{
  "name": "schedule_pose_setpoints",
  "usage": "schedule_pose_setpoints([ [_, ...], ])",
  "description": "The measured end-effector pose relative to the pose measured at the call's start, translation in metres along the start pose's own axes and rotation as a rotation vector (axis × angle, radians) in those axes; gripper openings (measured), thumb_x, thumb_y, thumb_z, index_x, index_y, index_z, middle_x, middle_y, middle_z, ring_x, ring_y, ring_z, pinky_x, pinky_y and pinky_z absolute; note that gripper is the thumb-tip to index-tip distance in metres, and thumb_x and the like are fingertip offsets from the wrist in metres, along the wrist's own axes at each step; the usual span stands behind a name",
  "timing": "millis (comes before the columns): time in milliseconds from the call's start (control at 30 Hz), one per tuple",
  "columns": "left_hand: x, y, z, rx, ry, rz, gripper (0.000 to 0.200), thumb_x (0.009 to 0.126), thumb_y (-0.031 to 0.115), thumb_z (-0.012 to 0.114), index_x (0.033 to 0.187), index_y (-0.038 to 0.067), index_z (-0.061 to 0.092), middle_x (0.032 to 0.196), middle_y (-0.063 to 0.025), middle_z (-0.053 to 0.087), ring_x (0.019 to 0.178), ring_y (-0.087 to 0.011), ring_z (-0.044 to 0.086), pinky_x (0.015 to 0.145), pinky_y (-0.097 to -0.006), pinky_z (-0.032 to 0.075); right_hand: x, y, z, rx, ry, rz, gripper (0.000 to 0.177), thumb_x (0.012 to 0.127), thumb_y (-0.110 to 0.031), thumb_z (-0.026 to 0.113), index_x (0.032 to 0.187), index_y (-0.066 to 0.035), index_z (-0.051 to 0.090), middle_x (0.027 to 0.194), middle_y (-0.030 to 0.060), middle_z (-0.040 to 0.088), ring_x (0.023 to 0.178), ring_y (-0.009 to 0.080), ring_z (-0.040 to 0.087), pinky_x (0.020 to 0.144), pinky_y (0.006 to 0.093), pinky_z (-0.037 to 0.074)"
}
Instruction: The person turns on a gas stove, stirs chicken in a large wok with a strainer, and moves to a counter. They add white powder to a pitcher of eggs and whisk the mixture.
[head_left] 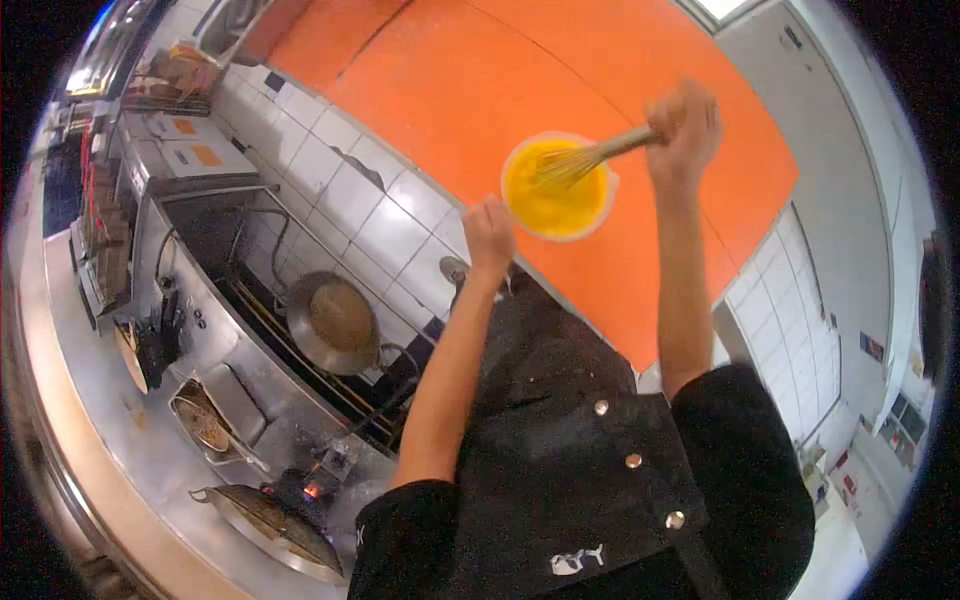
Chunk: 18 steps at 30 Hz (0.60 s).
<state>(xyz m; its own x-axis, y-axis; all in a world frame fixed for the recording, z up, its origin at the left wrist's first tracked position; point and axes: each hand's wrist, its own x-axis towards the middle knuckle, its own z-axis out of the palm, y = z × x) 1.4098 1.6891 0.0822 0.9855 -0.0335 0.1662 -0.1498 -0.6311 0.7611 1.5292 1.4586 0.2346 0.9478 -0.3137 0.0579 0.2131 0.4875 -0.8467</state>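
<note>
A round white jug [541,236] with a small spout on its right side is seen from above, over the orange surface. Bright yellow liquid [560,208] like beaten egg fills part of it. My left hand [489,236] is closed in a fist at the jug's left side, where the handle would be; the handle itself is hidden. In my right hand [684,130], slightly blurred by motion, is the handle of a whisk [620,145]. The whisk slants down to the left, and its wires dip into the yellow liquid.
To the left runs a steel cooking range with a wok [335,320] in it. A second pan [275,530] sits near a small flame [312,490]. A metal tray [205,415] with a ladle lies between them. White tiles [400,240] border the orange surface [450,80].
</note>
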Motion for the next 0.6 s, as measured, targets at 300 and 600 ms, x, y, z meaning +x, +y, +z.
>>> schedule_pose_setpoints([
  [300, 0.014, 0.014, -0.004, -0.093, 0.021, -0.034, 0.011, 0.075, -0.004, 0.049, 0.071, 0.004, 0.042, 0.058, -0.0143, 0.043, 0.053, -0.0357, 0.046, 0.047, -0.0459, 0.031, -0.029, 0.047, 0.021, -0.359, -0.197, 0.077, 0.046, 0.084, -0.001, 0.063, 0.056, -0.013, 0.028, 0.050, -0.0072, 0.028, 0.045, 0.0033, 0.030, 0.041, 0.0233, 0.024],
  [600, 0.021, 0.016, -0.005, -0.052, 0.216, -0.142, 0.044, 0.091, 0.023, 0.038, 0.059, -0.004, 0.049, 0.057, -0.0259, 0.050, 0.054, -0.0423, 0.053, 0.052, -0.0504, 0.036, -0.012, 0.030, 0.013, -0.197, -0.164, -0.097, 0.020, 0.086, -0.008, 0.061, 0.070, -0.009, 0.050, 0.055, -0.0049, 0.041, 0.045, 0.0050, 0.038, 0.040, 0.0221, 0.030],
])
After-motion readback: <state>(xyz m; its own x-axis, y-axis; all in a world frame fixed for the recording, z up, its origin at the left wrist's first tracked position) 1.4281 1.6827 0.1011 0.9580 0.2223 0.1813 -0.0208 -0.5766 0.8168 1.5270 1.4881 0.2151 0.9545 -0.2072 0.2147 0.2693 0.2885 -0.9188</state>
